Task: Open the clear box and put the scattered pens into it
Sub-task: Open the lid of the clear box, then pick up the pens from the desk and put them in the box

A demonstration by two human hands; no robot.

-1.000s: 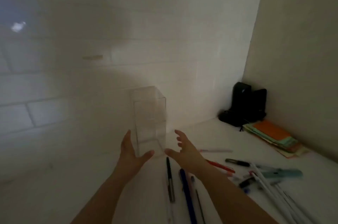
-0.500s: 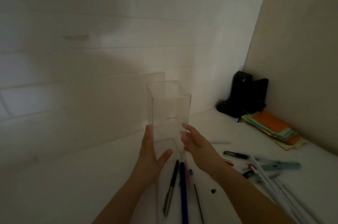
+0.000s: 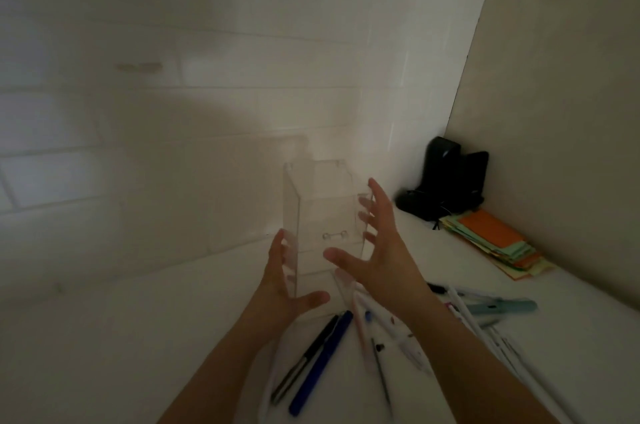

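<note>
A tall clear box with a small handle on its front face is tilted above the white table. My left hand grips its lower left corner, thumb in front and fingers behind the wall. Spread wide, my right hand is at the box's right side; whether it touches, I cannot tell. Scattered pens lie below my hands: a blue pen, a black pen, and several white pens to the right.
A black device stands in the far right corner against the walls. A stack of coloured papers lies beside it. A light blue pen lies at the right. A tiled wall runs close behind the table.
The box has come up off the table and nearer to me, with my left hand now closed on its lower corner. My right hand has spread open and risen along its right side.
</note>
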